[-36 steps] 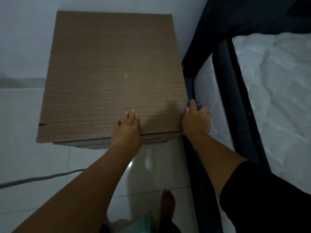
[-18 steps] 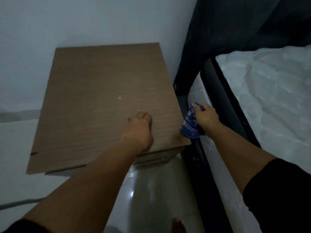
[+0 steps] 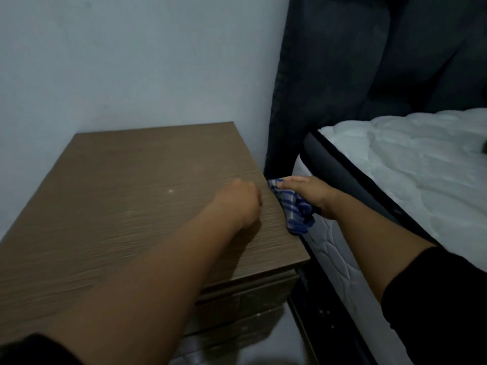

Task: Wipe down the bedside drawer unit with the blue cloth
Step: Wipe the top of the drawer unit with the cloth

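The brown wood-grain drawer unit (image 3: 126, 196) stands against the wall, with its drawer fronts visible at the lower right. My left hand (image 3: 238, 204) rests on its top near the right edge, fingers curled under, holding nothing. My right hand (image 3: 311, 192) holds the blue checked cloth (image 3: 295, 209) in the narrow gap between the unit's right side and the mattress. The cloth hangs down against that right side edge.
A white quilted mattress (image 3: 411, 180) with dark piping lies close on the right. A dark padded headboard (image 3: 355, 61) rises behind it. The pale wall (image 3: 131, 61) backs the unit. A small white speck (image 3: 170, 191) sits on the top.
My view has tilted upward and moved closer. My right hand with the cloth has slid further back along the unit's right side. My left hand has shifted back along the top, and its fingers have curled.
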Tool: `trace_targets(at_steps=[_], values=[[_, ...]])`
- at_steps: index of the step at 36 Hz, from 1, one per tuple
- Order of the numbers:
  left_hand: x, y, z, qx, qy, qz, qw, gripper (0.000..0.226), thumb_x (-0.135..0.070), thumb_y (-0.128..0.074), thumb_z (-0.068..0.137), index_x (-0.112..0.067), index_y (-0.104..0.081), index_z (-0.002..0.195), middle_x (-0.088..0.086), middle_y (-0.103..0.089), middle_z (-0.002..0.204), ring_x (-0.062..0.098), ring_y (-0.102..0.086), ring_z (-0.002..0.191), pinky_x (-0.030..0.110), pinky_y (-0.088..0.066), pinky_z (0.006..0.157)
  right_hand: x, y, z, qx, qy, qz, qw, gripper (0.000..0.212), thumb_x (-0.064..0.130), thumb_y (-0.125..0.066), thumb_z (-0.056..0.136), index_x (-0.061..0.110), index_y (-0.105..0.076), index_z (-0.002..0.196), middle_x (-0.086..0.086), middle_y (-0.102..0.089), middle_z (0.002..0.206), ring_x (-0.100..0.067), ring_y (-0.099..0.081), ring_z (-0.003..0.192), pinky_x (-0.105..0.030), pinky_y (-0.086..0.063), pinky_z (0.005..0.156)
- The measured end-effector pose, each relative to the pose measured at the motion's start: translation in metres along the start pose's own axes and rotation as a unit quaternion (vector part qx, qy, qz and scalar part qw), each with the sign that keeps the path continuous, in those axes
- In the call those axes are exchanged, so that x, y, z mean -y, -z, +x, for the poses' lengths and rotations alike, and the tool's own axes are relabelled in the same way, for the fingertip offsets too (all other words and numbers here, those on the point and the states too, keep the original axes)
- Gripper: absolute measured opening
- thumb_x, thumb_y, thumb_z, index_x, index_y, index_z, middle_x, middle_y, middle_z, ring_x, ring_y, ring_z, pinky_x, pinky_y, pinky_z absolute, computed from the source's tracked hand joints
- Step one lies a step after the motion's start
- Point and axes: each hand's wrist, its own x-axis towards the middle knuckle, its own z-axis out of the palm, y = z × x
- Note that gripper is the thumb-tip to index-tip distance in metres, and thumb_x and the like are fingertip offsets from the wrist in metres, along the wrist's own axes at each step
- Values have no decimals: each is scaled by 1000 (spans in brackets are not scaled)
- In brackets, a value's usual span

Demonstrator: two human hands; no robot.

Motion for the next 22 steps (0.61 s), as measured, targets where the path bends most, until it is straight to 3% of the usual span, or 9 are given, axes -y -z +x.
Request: trace_targets(at_steps=[8,15,19,22], values=[[2,-12,0,-57,-4,50,997,39,-21,-43,95,-17,-53,133,8,-51,137,27,-48,124,39,-41,108,-18,-2,-8,17,57,24,998,27,11,-60,89,9,-64,116,-14,-65,111,-24,-62,96,-29,-52,80],[-5,-29,-40,-76,10,78,994,42,-22,-45,97,-15,-49,138,9,-46,142,27,-44,129,35,-36,110,-37,-2,-49,7,89,-13,996,13,13,-65,86,18,-67,98,-9,-66,109,-23,-61,106,-35,-47,98],[-5,-36,-63,-92,21,50,994,37,-18,-46,95,-13,-56,130,11,-51,136,28,-50,123,36,-42,105,-41,-3,-76,-4,101,-48,994,27,13,-65,86,11,-66,113,-5,-64,109,-18,-57,107,-26,-42,92],[-7,-38,-79,-82,37,53,995,39,-18,-49,95,-13,-54,133,11,-49,138,28,-47,126,37,-40,107,-41,-5,-92,-16,107,-63,992,29,14,-66,86,10,-66,115,-5,-63,109,-17,-56,106,-21,-44,84]])
